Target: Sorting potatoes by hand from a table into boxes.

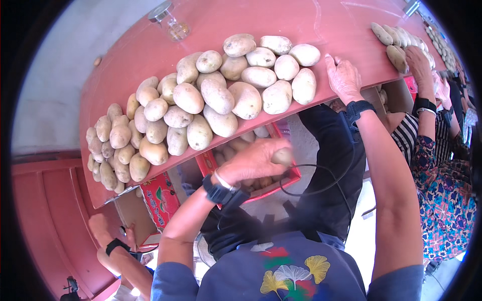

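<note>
My left hand (260,160) is below the table edge, its fingers around a potato (282,156); both are blurred. Under that hand a red cardboard box (292,180) stands between my legs with potatoes inside, partly hidden by my arm. My right hand (343,77) rests on the red table (241,17) near its front edge, thumb apart from the fingers, with nothing visible in it. Just left of it lies the near end of a long spread of potatoes (246,101). Larger potatoes are on the right of the spread, smaller ones (120,136) on the left, some stacked on others.
A lidded glass jar (171,24) stands at the back of the table. Co-workers' hands are at left (99,227) beside an open carton (160,203), and at right (418,62) by rows of potatoes (397,35). A black cable (314,193) loops near my right leg.
</note>
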A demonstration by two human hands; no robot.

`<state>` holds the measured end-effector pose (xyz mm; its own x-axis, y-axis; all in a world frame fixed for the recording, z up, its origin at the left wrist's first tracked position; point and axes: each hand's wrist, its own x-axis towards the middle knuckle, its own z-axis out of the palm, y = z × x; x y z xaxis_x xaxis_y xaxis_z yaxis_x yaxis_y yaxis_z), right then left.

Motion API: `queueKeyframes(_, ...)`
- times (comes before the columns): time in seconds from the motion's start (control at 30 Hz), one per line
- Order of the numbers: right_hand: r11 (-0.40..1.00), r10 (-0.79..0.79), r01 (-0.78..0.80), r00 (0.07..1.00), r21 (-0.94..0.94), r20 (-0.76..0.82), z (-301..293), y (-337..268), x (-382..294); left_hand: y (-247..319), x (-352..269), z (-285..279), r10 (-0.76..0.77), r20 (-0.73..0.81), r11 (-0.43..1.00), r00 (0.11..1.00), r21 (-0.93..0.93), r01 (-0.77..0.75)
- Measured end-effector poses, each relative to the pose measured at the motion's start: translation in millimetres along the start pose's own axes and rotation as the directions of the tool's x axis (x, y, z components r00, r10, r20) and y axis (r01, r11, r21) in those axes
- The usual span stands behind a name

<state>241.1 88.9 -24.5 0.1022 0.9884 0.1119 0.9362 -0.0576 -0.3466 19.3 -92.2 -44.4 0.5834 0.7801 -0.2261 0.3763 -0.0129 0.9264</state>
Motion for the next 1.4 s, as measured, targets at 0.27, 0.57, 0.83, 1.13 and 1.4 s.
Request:
queueKeyframes(0.27,0.995,-0.012,0.012,1.000,0.095,0.000,-3,2,-6,84,-2,-63,0.531,-0.507,0.698,0.679,0.716,-0.011)
queueKeyframes(0.57,0.998,-0.009,0.007,1.000,0.065,0.027,-3,1,-2,49,22,-101,0.511,-0.605,0.456,0.611,0.793,0.404)
queueKeyframes(0.83,0.999,-0.024,0.026,0.999,-0.046,0.032,3,10,11,58,11,-85,0.464,-0.659,0.502,0.592,0.746,0.437)
queueKeyframes(1.13,0.999,0.044,-0.041,0.993,-0.026,0.108,-1,14,12,-10,-31,-3,0.222,-0.145,0.927,0.964,0.337,-0.163)
queueKeyframes(1.4,1.000,0.014,-0.013,0.997,-0.006,0.076,-11,-2,1,-190,-32,32,-0.499,0.019,0.752,0.866,0.506,0.422)
